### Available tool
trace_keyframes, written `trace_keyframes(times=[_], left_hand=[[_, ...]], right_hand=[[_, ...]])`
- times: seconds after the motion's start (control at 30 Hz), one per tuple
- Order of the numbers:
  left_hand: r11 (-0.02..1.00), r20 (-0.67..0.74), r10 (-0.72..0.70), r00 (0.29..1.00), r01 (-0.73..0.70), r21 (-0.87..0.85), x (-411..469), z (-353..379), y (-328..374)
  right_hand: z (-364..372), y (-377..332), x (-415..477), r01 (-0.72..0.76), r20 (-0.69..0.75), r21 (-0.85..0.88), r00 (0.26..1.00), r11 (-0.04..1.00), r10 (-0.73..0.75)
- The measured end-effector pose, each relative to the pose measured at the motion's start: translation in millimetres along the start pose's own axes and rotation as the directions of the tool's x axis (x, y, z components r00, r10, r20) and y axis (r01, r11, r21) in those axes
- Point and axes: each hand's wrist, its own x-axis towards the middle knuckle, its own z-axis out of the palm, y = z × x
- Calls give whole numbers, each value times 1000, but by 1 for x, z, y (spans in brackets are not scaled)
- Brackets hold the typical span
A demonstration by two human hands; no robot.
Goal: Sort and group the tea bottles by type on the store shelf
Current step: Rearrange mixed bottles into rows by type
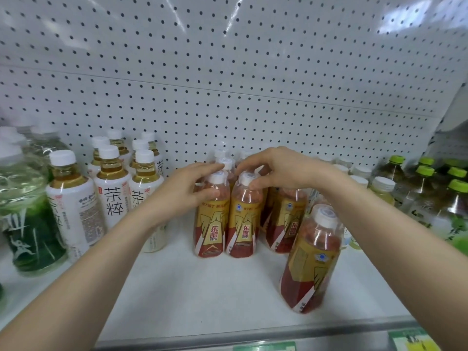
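Left hand [187, 192] curls round a white-capped red-and-gold tea bottle [211, 224], right hand [276, 168] pinches the cap of the neighbouring bottle [243, 224]

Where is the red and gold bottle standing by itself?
In the head view, the lone bottle stands front right on the shelf, beside the right arm, nearer the edge than the other red and gold bottles.

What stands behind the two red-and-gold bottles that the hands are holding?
Behind the left front bottle and right front bottle, white caps of more such bottles show. The left hand and right hand cover their bodies, so their number is unclear.
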Motion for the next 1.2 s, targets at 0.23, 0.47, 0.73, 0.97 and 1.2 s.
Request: trace_keyframes(times=[0.23, 0.47, 0.73, 0.97, 1.2], left_hand=[[998, 1, -44, 999, 44, -41, -3, 1, -9], [977, -14, -66, 998, 62, -202, -2, 12, -5], [975, -97, -52, 994, 30, -220, 3, 36, 5], [978, -326, 141, 935, -80, 193, -11, 41, 31], [966, 6, 258, 966, -258, -6, -10, 97, 119]], right_hand=[[-15, 31, -27, -191, -313, -44, 935, 981, 169], [-9, 61, -38, -351, -120, -79, 933, 933, 341], [-7, 63, -36, -338, -138, 4, 932, 941, 336], [1, 67, -80, -390, -352, 107, 845, 914, 402], [27, 62, -122, -441, -349, 157, 812, 884, 467]])
